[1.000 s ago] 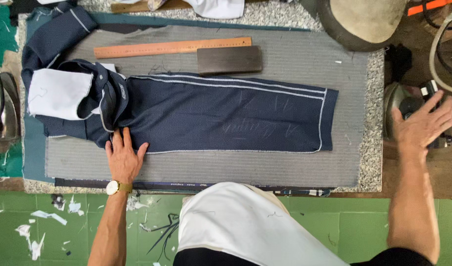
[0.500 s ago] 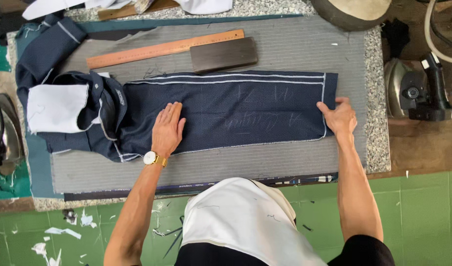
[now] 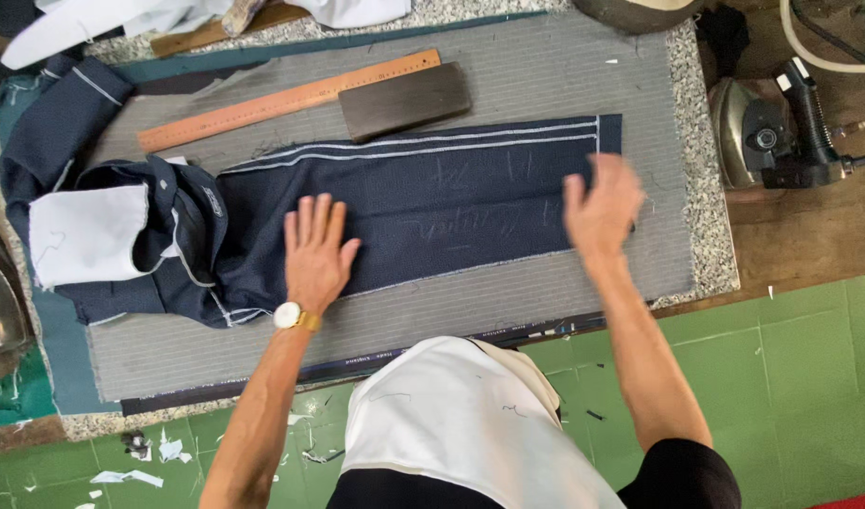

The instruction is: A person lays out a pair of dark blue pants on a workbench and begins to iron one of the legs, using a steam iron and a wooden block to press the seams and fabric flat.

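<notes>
The navy trouser leg (image 3: pixel 432 203) lies along the counter's (image 3: pixel 706 236) middle. The left hand (image 3: pixel 316 250) presses it flat, fingers spread; keep it anchoring while the right hand (image 3: pixel 602 209), fingers open and blurred, smooths toward the hem edge.

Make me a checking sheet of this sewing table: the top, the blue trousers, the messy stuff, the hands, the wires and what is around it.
Surface: grey striped pad on a speckled stone top.
Job's things: navy trousers lying flat, chalk marks showing.
Clutter: wooden ruler, dark block, white cloth.
Hands: left hand flat on the trousers; right hand open above them, blurred.
Cables: pale hose near the iron.
Surroundings: green tiled floor with paper scraps.
</notes>
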